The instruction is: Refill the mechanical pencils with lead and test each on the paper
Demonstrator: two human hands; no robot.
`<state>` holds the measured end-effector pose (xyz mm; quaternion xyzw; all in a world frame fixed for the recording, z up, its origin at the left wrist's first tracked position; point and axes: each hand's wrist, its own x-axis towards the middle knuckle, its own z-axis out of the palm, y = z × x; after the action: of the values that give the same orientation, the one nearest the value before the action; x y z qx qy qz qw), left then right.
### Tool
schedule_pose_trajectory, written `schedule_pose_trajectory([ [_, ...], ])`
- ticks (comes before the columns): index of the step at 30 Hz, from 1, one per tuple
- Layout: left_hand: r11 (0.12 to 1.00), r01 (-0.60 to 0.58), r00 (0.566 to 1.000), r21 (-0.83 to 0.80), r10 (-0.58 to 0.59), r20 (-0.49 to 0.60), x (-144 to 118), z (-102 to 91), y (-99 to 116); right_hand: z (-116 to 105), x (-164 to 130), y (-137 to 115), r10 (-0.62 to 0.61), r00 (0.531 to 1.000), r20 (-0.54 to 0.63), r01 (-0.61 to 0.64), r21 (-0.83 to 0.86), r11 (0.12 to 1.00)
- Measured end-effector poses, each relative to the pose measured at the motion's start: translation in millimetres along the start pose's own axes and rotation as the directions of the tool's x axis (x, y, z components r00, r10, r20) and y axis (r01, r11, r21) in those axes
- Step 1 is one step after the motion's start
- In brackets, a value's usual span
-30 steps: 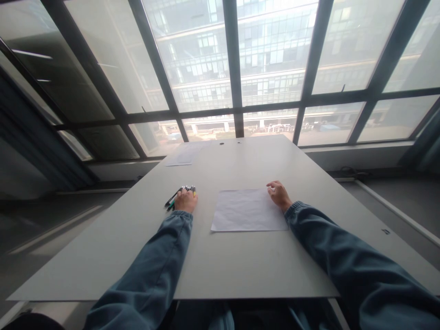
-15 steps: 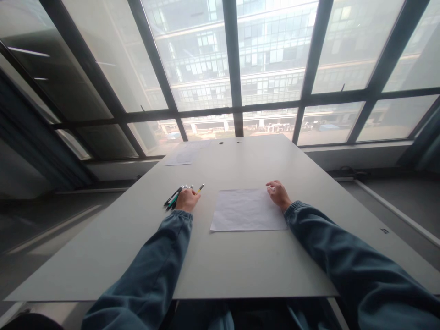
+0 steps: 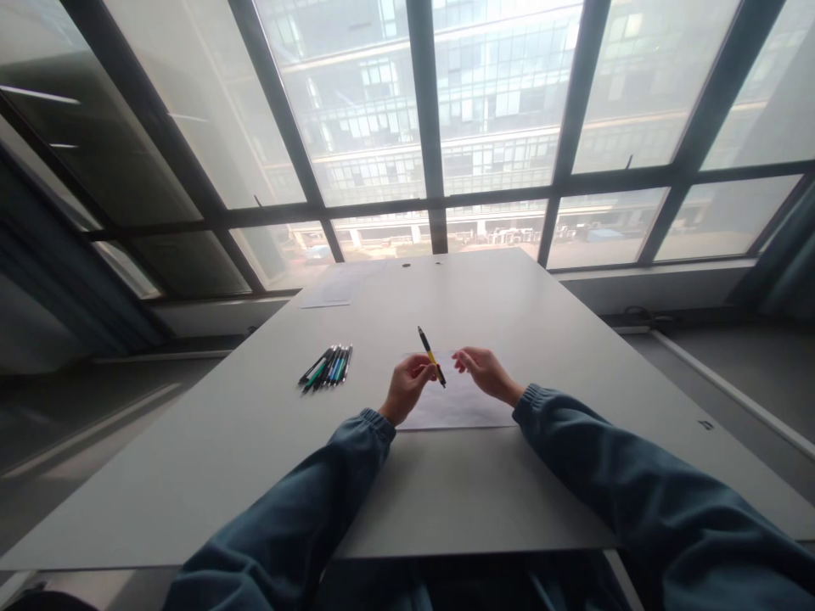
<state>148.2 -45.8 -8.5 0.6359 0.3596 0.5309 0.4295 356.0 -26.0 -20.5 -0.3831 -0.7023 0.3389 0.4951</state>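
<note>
My left hand holds a yellow and black pen upright and tilted, above a white sheet of paper lying on the grey table. My right hand hovers just right of the pen with fingers apart, a small gap from it, holding nothing. A row of several pens lies on the table to the left of both hands.
Another sheet of paper lies at the table's far left corner. Two small dark spots mark the far edge. A wall of large windows with dark frames stands beyond the table.
My left hand lifted one pen from the row and carried it right, over the paper. My right hand left the paper's far right corner and moved left toward the pen.
</note>
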Motion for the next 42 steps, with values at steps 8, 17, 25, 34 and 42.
schedule_pose_trajectory([
  [8,0.997,-0.053,0.993,-0.055,0.059,0.100,-2.5,13.0,-2.4,16.3,-12.8,-1.7,0.004,0.997,0.076,-0.009,0.067,0.998],
  [17,0.999,-0.027,0.998,0.032,0.029,-0.063,-0.7,-10.4,-17.0,-15.1,-21.9,14.8,-0.011,0.989,-0.147,0.005,-0.035,0.999],
  [25,0.999,-0.052,0.998,0.007,0.052,-0.039,2.2,-15.0,-25.5,-12.0,-23.9,19.6,0.014,0.992,-0.127,-0.003,0.091,0.996],
  [34,0.992,-0.091,0.993,0.082,0.096,-0.062,4.9,-18.4,-31.6,-9.9,-21.3,14.6,0.080,0.975,-0.206,0.001,0.370,0.929],
  [42,0.995,-0.038,0.994,0.093,0.047,-0.097,7.8,-23.0,-35.2,-15.3,-26.5,21.3,0.224,0.947,-0.230,-0.113,0.414,0.903],
])
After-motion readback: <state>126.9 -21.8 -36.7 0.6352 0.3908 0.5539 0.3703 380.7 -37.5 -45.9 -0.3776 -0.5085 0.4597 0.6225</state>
